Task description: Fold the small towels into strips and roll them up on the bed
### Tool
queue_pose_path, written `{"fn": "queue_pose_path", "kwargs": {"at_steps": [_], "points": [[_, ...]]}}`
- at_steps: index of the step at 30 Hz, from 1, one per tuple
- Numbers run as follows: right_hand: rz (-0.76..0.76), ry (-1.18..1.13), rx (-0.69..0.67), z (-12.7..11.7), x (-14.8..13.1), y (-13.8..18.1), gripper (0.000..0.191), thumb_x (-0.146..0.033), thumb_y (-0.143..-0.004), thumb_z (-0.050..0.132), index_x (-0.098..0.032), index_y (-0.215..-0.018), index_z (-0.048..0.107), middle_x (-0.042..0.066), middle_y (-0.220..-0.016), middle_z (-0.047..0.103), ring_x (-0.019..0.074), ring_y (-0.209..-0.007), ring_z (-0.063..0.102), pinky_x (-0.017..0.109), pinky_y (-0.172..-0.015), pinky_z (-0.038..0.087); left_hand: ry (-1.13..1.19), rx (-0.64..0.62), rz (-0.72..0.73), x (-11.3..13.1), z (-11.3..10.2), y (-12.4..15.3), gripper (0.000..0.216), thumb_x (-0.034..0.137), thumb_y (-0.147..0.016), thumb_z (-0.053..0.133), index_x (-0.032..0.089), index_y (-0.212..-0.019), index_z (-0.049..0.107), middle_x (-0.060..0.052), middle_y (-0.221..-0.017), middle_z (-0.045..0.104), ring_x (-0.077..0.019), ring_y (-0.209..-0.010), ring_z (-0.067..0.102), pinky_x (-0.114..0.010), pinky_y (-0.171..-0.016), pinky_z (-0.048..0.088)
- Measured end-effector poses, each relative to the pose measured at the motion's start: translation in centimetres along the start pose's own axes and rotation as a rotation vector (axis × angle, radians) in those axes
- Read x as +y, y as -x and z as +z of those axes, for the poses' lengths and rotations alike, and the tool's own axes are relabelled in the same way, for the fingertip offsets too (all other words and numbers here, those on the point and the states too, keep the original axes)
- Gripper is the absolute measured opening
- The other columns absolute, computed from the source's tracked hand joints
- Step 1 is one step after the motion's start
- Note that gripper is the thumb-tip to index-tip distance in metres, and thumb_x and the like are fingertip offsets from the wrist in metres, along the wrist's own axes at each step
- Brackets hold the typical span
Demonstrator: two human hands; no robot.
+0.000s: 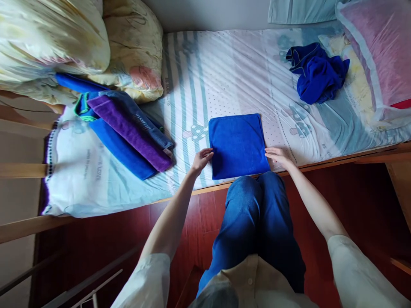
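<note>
A blue towel point(238, 145), folded into a flat near-square, lies at the bed's front edge, right before my knees. At its left side is my left hand point(203, 159), fingertips closed on the edge. My right hand point(276, 155) pinches the opposite edge, its fingers fairly straight. What lies under the fingertips is too small to see. To the left rest several folded cloths: a purple towel point(131, 132) on top, a long blue cloth point(123, 147) beside it and a grey-blue one point(138, 116) with lettering. A crumpled blue cloth point(321, 77) lies back right.
Patterned pillows point(135, 51) are heaped at the back left of the bed point(237, 72). At the right is a pink cushion-like bundle point(382, 47) in a translucent cover. Wooden rails point(22, 170) stand at the left; reddish floor point(208, 209) shows below the bed edge.
</note>
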State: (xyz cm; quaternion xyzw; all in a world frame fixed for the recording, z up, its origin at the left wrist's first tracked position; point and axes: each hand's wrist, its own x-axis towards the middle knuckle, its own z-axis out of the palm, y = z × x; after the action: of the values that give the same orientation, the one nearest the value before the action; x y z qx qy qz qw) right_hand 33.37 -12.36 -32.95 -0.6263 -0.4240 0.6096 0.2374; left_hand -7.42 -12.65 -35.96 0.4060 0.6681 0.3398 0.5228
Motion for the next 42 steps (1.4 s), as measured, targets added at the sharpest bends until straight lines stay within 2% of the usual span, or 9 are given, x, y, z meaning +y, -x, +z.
{"fn": "queue_pose_path", "kwargs": {"at_steps": [5,10,14,18,22,27,34,38,42], "points": [[-0.059,0.024,0.05,0.1,-3.6,-5.2,0.046,-0.038,-0.08,0.087,-0.021,-0.121,0.079,0.012,-0.134,0.075,0.0152,-0.085,0.068,0.021,-0.06,0.05,-0.01,0.097,0.004,2.5,-0.1,-5.7,0.062,0.054,-0.066,0.08,0.013,-0.112,0.076,-0.016,-0.117,0.076,-0.0266,-0.1,0.07,-0.034,-0.078,0.058],[-0.101,0.012,0.214,1.0,-6.3,-11.9,0.029,-0.03,-0.084,0.083,-0.016,-0.109,0.08,0.012,-0.115,0.08,0.0149,-0.077,0.068,0.026,-0.064,0.058,-0.004,0.167,0.039,4.8,0.3,-10.2,0.052,0.041,-0.073,0.076,0.013,-0.116,0.074,-0.014,-0.109,0.077,-0.0202,-0.086,0.071,-0.033,-0.076,0.06],[-0.161,0.065,0.34,1.9,-6.9,-17.2,0.023,-0.029,-0.077,0.086,-0.015,-0.093,0.077,0.011,-0.1,0.08,0.023,-0.089,0.075,0.039,-0.081,0.066,-0.159,0.261,0.088,5.8,0.6,-12.9,0.047,0.037,-0.079,0.071,0.016,-0.12,0.073,-0.01,-0.102,0.077,-0.0188,-0.079,0.07,-0.035,-0.078,0.061],[-0.21,0.198,0.389,1.9,-6.7,-20.5,0.022,-0.028,-0.076,0.085,-0.016,-0.092,0.077,0.01,-0.096,0.08,0.0269,-0.097,0.077,0.048,-0.099,0.063,-0.376,0.267,0.167,6.4,0.6,-14.9,0.035,0.033,-0.083,0.066,0.018,-0.113,0.075,-0.008,-0.099,0.076,-0.0219,-0.089,0.072,-0.039,-0.093,0.059],[-0.24,0.325,0.383,1.5,-6.4,-21.6,0.015,-0.025,-0.081,0.08,-0.017,-0.093,0.078,0.01,-0.097,0.08,0.0275,-0.099,0.077,0.049,-0.104,0.06,-0.57,0.23,0.205,7.3,0.8,-15.9,0.019,0.027,-0.081,0.065,0.019,-0.094,0.077,-0.007,-0.097,0.077,-0.027,-0.1,0.072,-0.043,-0.107,0.052],[-0.248,0.357,0.366,1.2,-6.6,-21.8,0.014,-0.024,-0.082,0.079,-0.017,-0.093,0.078,0.007,-0.092,0.079,0.0262,-0.096,0.077,0.047,-0.103,0.06,-0.669,0.229,0.19,8.1,1.3,-15.8,0.015,0.022,-0.08,0.063,0.02,-0.088,0.076,-0.006,-0.096,0.078,-0.0269,-0.102,0.071,-0.041,-0.109,0.051],[-0.205,0.419,0.405,0.3,-7.4,-21.8,0.012,-0.025,-0.085,0.077,-0.018,-0.095,0.078,0.006,-0.091,0.077,0.0254,-0.098,0.075,0.045,-0.103,0.059,-0.593,0.267,0.157,7.3,0.8,-16.5,0.014,0.029,-0.083,0.065,0.019,-0.09,0.074,-0.006,-0.096,0.076,-0.0265,-0.109,0.069,-0.04,-0.115,0.049],[-0.22,0.409,0.4,-0.2,-7.0,-23.1,0.025,-0.03,-0.086,0.079,-0.017,-0.107,0.078,0.007,-0.095,0.076,0.0262,-0.108,0.073,0.044,-0.107,0.057,-0.475,0.285,0.213,6.2,0.3,-17.9,0.016,0.037,-0.083,0.07,0.021,-0.085,0.071,-0.008,-0.094,0.076,-0.0318,-0.116,0.067,-0.047,-0.119,0.047],[-0.278,0.405,0.398,-0.7,-6.2,-24.2,0.038,-0.04,-0.091,0.077,-0.016,-0.12,0.076,0.01,-0.105,0.076,0.027,-0.115,0.071,0.048,-0.11,0.055,-0.425,0.321,0.221,5.5,0.6,-19.0,0.012,0.034,-0.083,0.071,0.022,-0.085,0.071,-0.006,-0.091,0.074,-0.0302,-0.114,0.069,-0.045,-0.117,0.049]]}}
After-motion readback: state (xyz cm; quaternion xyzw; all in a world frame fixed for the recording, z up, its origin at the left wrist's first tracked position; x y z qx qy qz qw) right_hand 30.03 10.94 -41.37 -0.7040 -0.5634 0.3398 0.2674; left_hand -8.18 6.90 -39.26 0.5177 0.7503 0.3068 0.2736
